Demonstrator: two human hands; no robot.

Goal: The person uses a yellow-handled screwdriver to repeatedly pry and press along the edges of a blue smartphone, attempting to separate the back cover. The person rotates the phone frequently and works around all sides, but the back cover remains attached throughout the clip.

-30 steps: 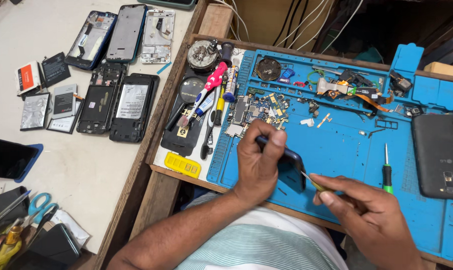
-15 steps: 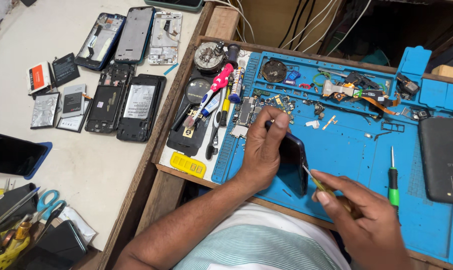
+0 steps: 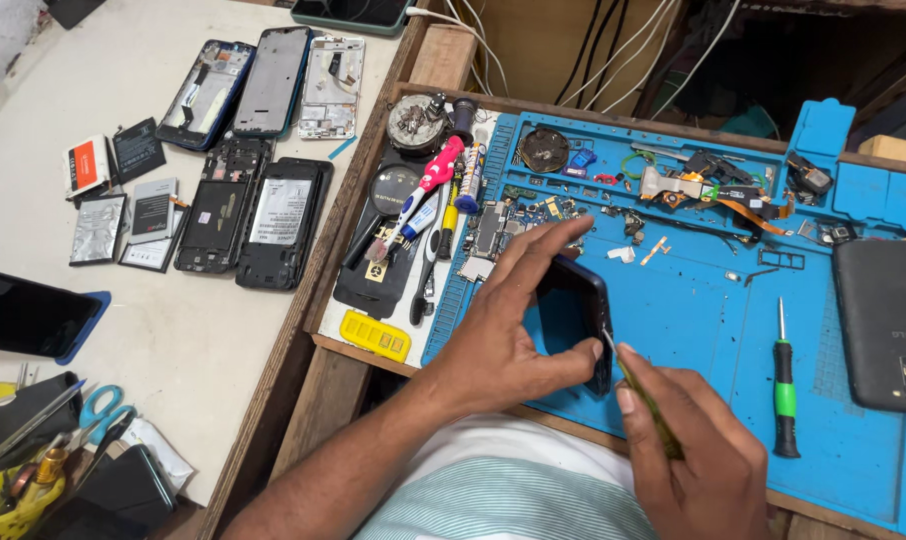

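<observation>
My left hand (image 3: 508, 325) grips a black phone (image 3: 585, 312) that stands tilted on its edge over the blue work mat (image 3: 703, 320), thumb at its lower end and fingers curled over the top. My right hand (image 3: 688, 455) holds a thin green-handled pry tool (image 3: 645, 395), its metal tip touching the phone's right edge near my left thumb. The phone's face is mostly hidden behind my left hand.
A green screwdriver (image 3: 784, 385) and a dark phone (image 3: 885, 322) lie on the mat's right. Small parts and flex cables (image 3: 713, 190) litter its far side. A pink toothbrush (image 3: 418, 195) lies left of the mat. Opened phones (image 3: 263, 215) and batteries (image 3: 123, 205) cover the white table.
My left hand has tipped the phone up more steeply and shifted its fingers over the top. The tool tip in my right hand has moved in to the phone's edge.
</observation>
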